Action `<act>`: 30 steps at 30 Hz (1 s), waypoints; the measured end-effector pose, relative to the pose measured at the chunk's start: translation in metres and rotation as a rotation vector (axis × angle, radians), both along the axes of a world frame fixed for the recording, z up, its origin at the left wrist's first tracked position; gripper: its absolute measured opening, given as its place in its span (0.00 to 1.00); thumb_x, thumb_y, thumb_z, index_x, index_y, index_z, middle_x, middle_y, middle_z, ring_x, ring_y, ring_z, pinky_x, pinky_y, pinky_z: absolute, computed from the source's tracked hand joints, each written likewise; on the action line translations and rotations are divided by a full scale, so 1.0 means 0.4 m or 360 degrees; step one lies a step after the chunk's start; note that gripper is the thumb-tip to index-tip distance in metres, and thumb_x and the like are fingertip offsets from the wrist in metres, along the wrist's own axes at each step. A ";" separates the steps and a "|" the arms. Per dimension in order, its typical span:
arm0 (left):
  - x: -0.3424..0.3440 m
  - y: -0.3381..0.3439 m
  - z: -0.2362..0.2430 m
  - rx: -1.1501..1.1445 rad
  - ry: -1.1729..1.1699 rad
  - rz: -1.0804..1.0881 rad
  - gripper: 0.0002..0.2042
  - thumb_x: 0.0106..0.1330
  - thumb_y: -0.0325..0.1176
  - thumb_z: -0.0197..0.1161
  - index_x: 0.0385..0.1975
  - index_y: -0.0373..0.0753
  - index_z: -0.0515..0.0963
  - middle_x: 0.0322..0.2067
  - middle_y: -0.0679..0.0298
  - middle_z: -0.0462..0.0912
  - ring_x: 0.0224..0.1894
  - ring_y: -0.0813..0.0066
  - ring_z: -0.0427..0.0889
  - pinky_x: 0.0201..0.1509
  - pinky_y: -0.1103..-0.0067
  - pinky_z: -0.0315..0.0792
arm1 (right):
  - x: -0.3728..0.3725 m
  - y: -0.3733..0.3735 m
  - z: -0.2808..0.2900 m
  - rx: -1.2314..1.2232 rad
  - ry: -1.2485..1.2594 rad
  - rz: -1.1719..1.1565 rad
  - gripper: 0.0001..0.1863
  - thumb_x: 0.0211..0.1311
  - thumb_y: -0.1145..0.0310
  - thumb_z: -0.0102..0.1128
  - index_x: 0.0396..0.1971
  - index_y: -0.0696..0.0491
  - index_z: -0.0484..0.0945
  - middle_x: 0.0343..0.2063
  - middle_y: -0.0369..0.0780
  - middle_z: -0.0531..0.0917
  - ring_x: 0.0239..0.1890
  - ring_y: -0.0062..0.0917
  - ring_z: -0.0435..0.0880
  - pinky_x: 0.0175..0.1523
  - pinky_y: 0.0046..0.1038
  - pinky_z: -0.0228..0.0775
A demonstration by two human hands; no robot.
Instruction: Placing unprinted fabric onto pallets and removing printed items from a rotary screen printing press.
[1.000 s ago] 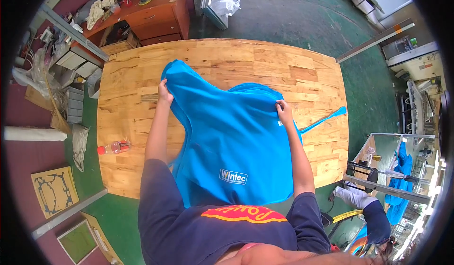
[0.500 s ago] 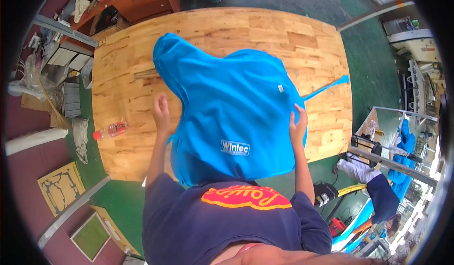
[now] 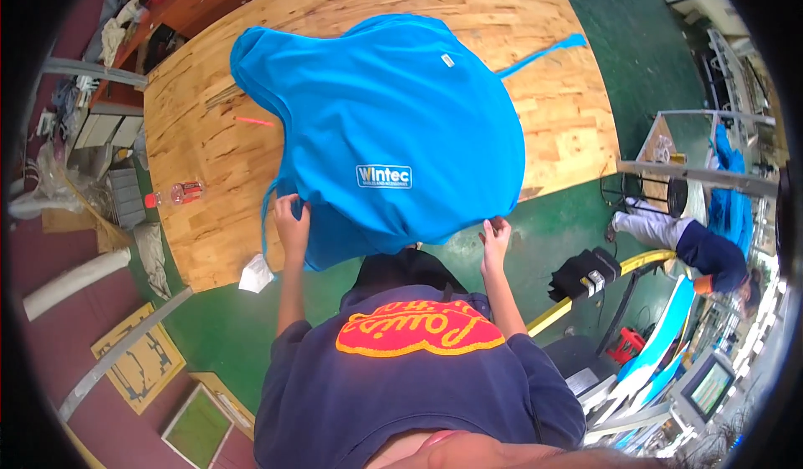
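Note:
A bright blue fabric cover [image 3: 401, 126], shaped like a saddle cover, lies spread on the wooden table and hangs over its near edge toward me. It bears a printed label patch and a small white tag [image 3: 447, 61]. A blue strap [image 3: 544, 55] reaches out from its far right side. My left hand [image 3: 291, 225] is closed on the cover's near left edge, fingers curled at the fabric, beside a thin hanging blue cord [image 3: 266, 214]. At the near right edge, my right hand [image 3: 495, 239] pinches the hem between thumb and fingers.
On the wooden table [image 3: 209, 235] lie a clear bottle with red cap [image 3: 186, 192] and a thin red stick [image 3: 253, 121]. White paper [image 3: 256, 275] hangs at the near table edge. To the right, a person [image 3: 707, 256] bends beside racks and a yellow bar [image 3: 577, 289].
Both hands have come down to the cover's near edge and closed on it. My view has shifted, and the red stick now shows left of the cover.

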State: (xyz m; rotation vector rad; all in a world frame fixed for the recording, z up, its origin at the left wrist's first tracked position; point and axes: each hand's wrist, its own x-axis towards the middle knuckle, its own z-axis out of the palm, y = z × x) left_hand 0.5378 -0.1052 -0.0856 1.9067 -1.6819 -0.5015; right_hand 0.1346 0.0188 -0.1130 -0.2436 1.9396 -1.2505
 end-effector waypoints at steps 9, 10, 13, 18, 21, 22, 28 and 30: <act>0.043 0.002 -0.044 0.0267 0.1593 0.0268 0.10 0.66 0.36 0.48 0.44 0.42 0.67 0.38 0.65 0.75 0.38 0.74 0.75 0.46 0.77 0.68 | -0.035 0.049 -0.052 -0.0141 -0.0285 0.0265 0.12 0.59 0.60 0.60 0.34 0.53 0.73 0.31 0.30 0.77 0.34 0.15 0.73 0.37 0.18 0.60; 0.035 0.002 -0.035 0.0346 0.1808 0.0317 0.12 0.67 0.39 0.50 0.46 0.42 0.67 0.39 0.65 0.76 0.40 0.75 0.75 0.48 0.77 0.68 | -0.042 0.060 -0.061 -0.0147 -0.0287 0.0258 0.12 0.59 0.60 0.60 0.34 0.53 0.73 0.31 0.30 0.77 0.34 0.15 0.73 0.37 0.18 0.60; 0.013 0.016 0.004 0.0623 0.2038 0.0421 0.15 0.66 0.43 0.53 0.48 0.42 0.67 0.39 0.67 0.76 0.41 0.77 0.75 0.49 0.77 0.67 | -0.057 0.082 -0.075 -0.0268 -0.0180 0.0203 0.10 0.60 0.64 0.59 0.30 0.57 0.75 0.24 0.30 0.76 0.28 0.13 0.73 0.34 0.15 0.62; 0.075 0.074 -0.019 0.0912 0.1826 0.0258 0.23 0.63 0.46 0.59 0.52 0.38 0.66 0.39 0.70 0.76 0.37 0.82 0.74 0.42 0.83 0.66 | -0.076 0.082 -0.037 -0.0223 0.0646 0.0551 0.10 0.64 0.65 0.53 0.36 0.56 0.77 0.26 0.36 0.82 0.28 0.18 0.80 0.35 0.16 0.67; 0.084 0.097 -0.008 0.1125 0.1713 0.0100 0.23 0.62 0.43 0.61 0.53 0.38 0.66 0.41 0.70 0.77 0.38 0.84 0.74 0.40 0.83 0.66 | -0.092 0.088 -0.040 -0.0187 0.0089 0.0491 0.14 0.63 0.62 0.53 0.43 0.56 0.75 0.32 0.38 0.83 0.34 0.22 0.81 0.40 0.22 0.69; 0.081 0.105 -0.002 0.1121 0.1599 -0.0022 0.20 0.62 0.41 0.60 0.50 0.39 0.68 0.40 0.69 0.77 0.40 0.82 0.75 0.42 0.81 0.69 | -0.090 0.088 -0.037 -0.0199 0.0090 0.0500 0.14 0.63 0.62 0.53 0.43 0.56 0.75 0.32 0.38 0.83 0.34 0.22 0.81 0.40 0.22 0.69; 0.015 0.158 0.043 0.0841 0.1819 -0.0101 0.17 0.64 0.36 0.57 0.50 0.38 0.65 0.42 0.64 0.76 0.45 0.73 0.76 0.50 0.73 0.70 | -0.071 0.080 -0.046 0.0131 -0.0413 0.0893 0.27 0.61 0.54 0.54 0.57 0.52 0.64 0.50 0.40 0.76 0.53 0.31 0.72 0.54 0.39 0.64; 0.010 0.169 0.033 0.0794 0.1984 -0.0011 0.17 0.65 0.35 0.56 0.51 0.37 0.63 0.43 0.62 0.75 0.46 0.70 0.76 0.51 0.71 0.70 | -0.066 0.068 -0.051 0.0116 -0.0574 0.0912 0.27 0.61 0.54 0.54 0.57 0.52 0.64 0.50 0.40 0.76 0.53 0.32 0.72 0.55 0.40 0.63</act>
